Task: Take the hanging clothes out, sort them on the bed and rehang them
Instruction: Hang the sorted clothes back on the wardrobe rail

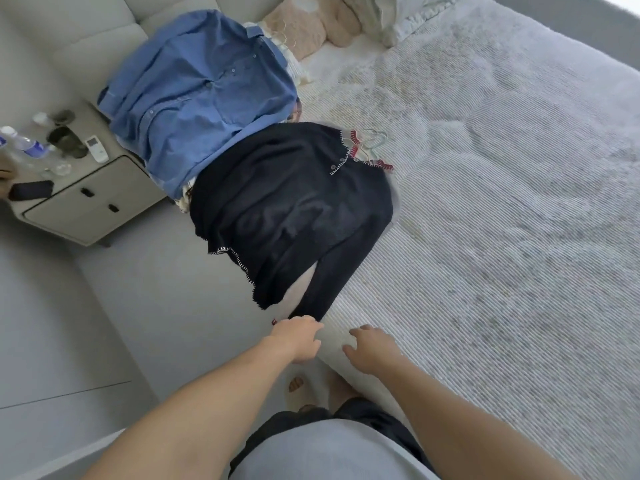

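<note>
Head view, looking down along the bed's (pixel 485 202) left edge. Two garments lie across that edge, hems hanging off toward the floor, collars inward on the mattress – likely laid so for sorting, hangers left in for quick rehanging

Cardigan (pixel 294 209): black, soft fine knit, pale blanket-stitch along front edges and hem, small buttons. Red trim shows at the neck, beside a thin wire hanger (pixel 372 142) whose hook rests on the cover. One long sleeve trails toward the bed's near left corner

Shirt (pixel 197 95): blue, denim-like weave, stiffer, buttoned placket, lies nearer the head of the bed, its lower part draped over the edge above the nightstand (pixel 79 209). Paler striped fabric peeks from beneath it; cannot tell what garment. Cardigan overlaps the shirt's near side

Left hand (pixel 298 337): fingers curled down at the sleeve's cuff end, apparently grasping it at the bed edge – judged to be drawing the sleeve straight. Exact pinch is hidden under the knuckles

Right hand (pixel 372 348): released, fingers loosely spread, hovering or resting on the cover just beside the left hand, holding nothing; probably ready to smooth or take the sleeve

Bed cover: pale, finely ribbed, slightly rumpled. Beige plush pillow (pixel 304 26) and white pillow (pixel 405 19) at the head. Nightstand: rounded corners, two drawers, carrying bottle (pixel 20 143), remote (pixel 97 147), dark phone (pixel 31 189)
</note>
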